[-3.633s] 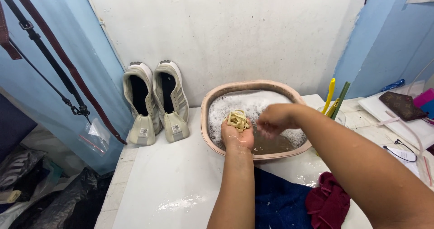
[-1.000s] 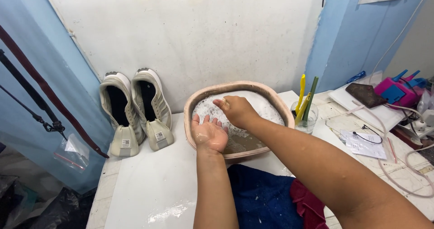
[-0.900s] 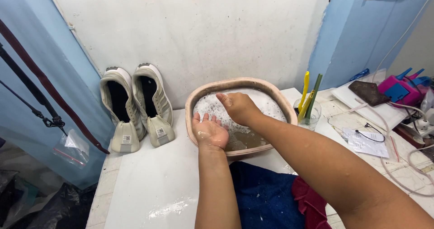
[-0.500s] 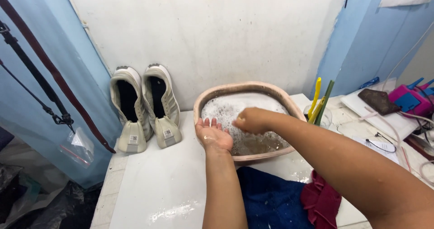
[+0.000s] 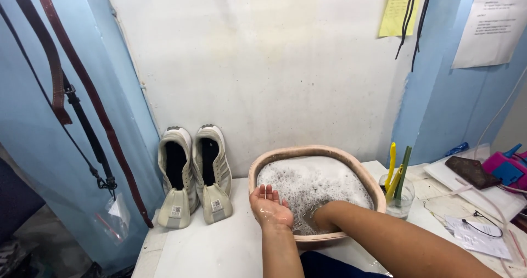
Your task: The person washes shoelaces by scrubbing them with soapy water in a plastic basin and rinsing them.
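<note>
- White tabletop [image 5: 208, 245] stood against a pale plastered wall [image 5: 263, 64], with blue panels on both sides.
- Pinkish oval basin [image 5: 258, 171] sat toward the wall, holding foamy water [image 5: 313, 182]; its near rim lay close to the table's front edge.
- Left hand [image 5: 270, 208] was held palm up at the basin's near-left rim, wet, fingers released and loosely extended, grasping nothing.
- Right hand [image 5: 320, 218] was plunged into the suds at the near side of the basin; only the wrist and forearm showed, so I could not tell whether its fingers were clenched or loose.
- Pair of beige shoes [image 5: 193, 182] leaned upright against the wall, just left of the basin, soles on the tabletop, the two touching each other.
- Open tabletop lay in front of the shoes and left of the left hand, running to the table's left edge.
- Clear glass [image 5: 399, 201] with a yellow tool [image 5: 391, 165] and green stick [image 5: 403, 168] stood just beside the basin's right rim, leaving little room there.
- Papers [image 5: 477, 237], a dark brown case [image 5: 471, 171] and a pink object [image 5: 508, 171] crowded the right end.
- Dark straps [image 5: 82, 108] hung down the left blue panel, well apart from both hands.
- Yellow note [image 5: 399, 8] and a white sheet [image 5: 488, 23] were fixed high on the right wall.
</note>
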